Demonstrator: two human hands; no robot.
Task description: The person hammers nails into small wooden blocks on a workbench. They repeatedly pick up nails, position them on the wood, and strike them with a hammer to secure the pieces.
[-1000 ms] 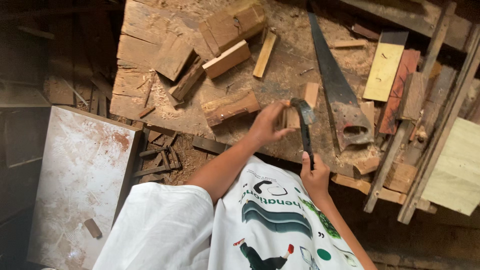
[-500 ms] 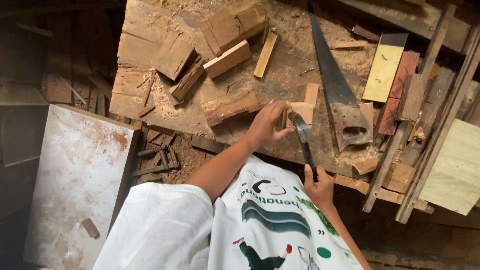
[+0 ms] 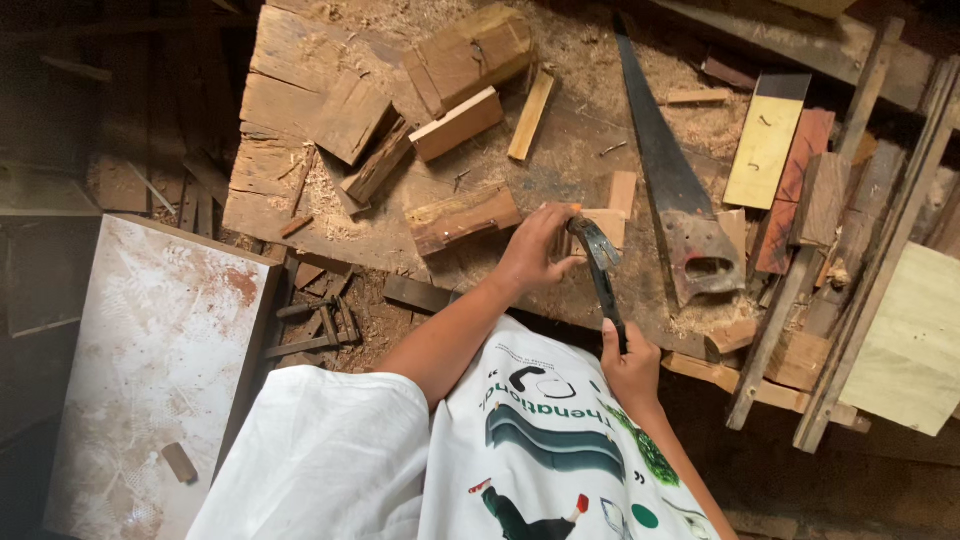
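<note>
Rough, sawdust-strewn wooden workbench point(image 3: 300, 210) fills the upper middle of the frame, seen from above, with dark ground and a pale stained board point(image 3: 150, 370) at lower left. I see a person in a white printed shirt point(image 3: 540, 440) leaning in from the bottom edge. Near the centre, the left hand point(image 3: 535, 250) rests on a small pale wood block point(image 3: 606, 222), fingers curled loosely over its edge. Just below and to the right, the right hand point(image 3: 630, 365) is closed around the lower end of a claw hammer point(image 3: 600, 270). The hammer has a dark, slim handle and a dark, worn metal head; I cannot make out finer detail. Its long axis runs nearly vertically in the frame, tilted slightly, with the head pointing up and left towards the block and the handle running down to the gripping hand. Right of the hammer lies a hand saw point(image 3: 670, 180), blade narrowing towards the top of the frame. Offcuts of timber point(image 3: 460, 125) lie scattered above
</note>
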